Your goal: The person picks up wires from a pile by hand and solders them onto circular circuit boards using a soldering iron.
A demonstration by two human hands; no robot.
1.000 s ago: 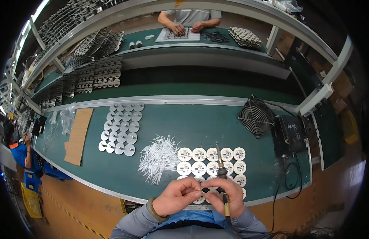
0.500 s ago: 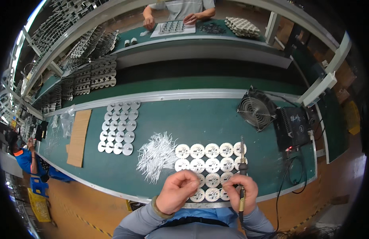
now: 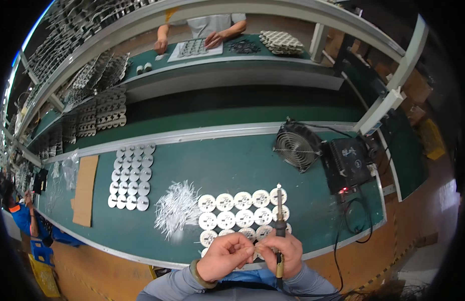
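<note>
The fingertips of my left hand (image 3: 223, 257) are pinched together; whatever lies between them is too small to make out. My right hand (image 3: 287, 255) is closed round a soldering iron (image 3: 280, 227), whose tip points away from me. Its thumb and forefinger meet my left fingertips. Both hands are over the near rows of round white circuit boards (image 3: 226, 219), covering some of them. Left of the boards lies a loose pile of short white wires (image 3: 176, 206).
Silver metal discs (image 3: 134, 174) stand in rows farther left, beside a cardboard strip (image 3: 85, 190). A black fan (image 3: 298, 149) and a black soldering station (image 3: 348, 163) with a cable are at the right. Across the bench, another person's hands (image 3: 212, 40) work at a white board.
My hands have come together, their fingertips now meeting. The right hand with the soldering iron has moved left relative to the boards. The whole view has shifted a little.
</note>
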